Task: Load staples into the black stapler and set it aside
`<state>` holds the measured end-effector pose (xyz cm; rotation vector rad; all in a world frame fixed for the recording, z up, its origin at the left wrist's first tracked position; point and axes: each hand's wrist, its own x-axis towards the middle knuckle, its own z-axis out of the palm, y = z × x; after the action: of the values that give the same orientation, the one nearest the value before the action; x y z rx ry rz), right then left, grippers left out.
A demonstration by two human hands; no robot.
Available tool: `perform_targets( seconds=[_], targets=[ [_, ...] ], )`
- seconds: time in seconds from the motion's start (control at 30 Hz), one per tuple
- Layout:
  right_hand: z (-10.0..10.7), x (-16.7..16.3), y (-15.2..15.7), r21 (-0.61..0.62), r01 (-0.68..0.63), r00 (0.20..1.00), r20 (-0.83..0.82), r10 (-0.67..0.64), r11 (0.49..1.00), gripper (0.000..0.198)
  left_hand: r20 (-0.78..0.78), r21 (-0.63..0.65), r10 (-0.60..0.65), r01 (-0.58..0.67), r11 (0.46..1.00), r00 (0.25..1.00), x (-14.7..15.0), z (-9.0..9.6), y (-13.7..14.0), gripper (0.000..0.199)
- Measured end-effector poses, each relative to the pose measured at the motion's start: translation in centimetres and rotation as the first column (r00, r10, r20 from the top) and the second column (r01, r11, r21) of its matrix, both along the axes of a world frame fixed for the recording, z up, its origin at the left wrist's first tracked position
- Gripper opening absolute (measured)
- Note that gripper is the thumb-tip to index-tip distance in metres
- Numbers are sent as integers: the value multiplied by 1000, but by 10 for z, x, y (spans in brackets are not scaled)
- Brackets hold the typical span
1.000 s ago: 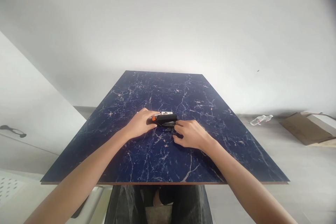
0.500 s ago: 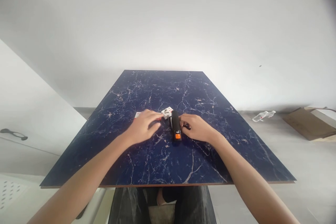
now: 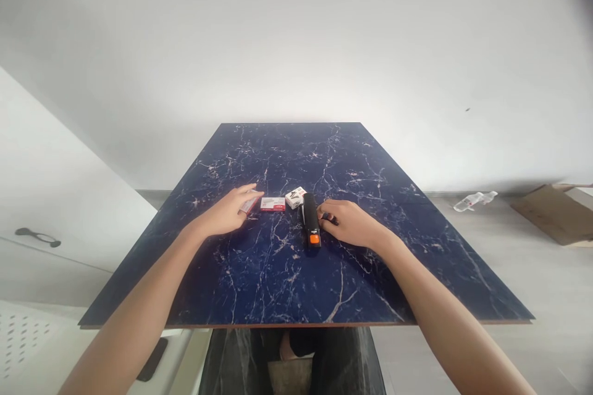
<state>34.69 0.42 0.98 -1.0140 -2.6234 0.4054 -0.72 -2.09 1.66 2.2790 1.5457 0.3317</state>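
Note:
My left hand (image 3: pixel 225 211) grips a small red-and-white box (image 3: pixel 251 202) at its edge, fingers stretched along it and the thumb mostly hidden. Just right of it a second flat red-and-white box (image 3: pixel 273 204) lies on the table. A white staple box (image 3: pixel 295 197) with a dark picture on it touches or nearly touches the far end of a black stapler (image 3: pixel 310 219), which has an orange patch at its near end. Beside the stapler's right side rests my right hand (image 3: pixel 347 221), fingers curled around something small and dark that I cannot make out.
All of this is on a dark blue marble-patterned table (image 3: pixel 296 284). A plain wall (image 3: pixel 296 37) rises behind it. To the right, a clear plastic bottle (image 3: pixel 473 200) and an open cardboard box (image 3: pixel 553 213) are on the floor. A white cabinet (image 3: pixel 46 179) stands at left.
My left hand has moved left, uncovering the flat red-and-white box, and now holds the other one. My right hand and the stapler stay nearly in place. The view has shifted slightly.

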Motion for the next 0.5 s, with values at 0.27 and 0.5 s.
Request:
perform_targets(
  seconds=[0.27,0.5],
  targets=[
    [2,0,-1,9,-9,1000,9,9,1000,17,15,158,-1,-2,987,1000,28,-17,-1,54],
    [0,1,1,-8,-13,1000,-6,13,1000,18,175,408,201,-257,876,964,29,-3,-4,44]
  ],
)
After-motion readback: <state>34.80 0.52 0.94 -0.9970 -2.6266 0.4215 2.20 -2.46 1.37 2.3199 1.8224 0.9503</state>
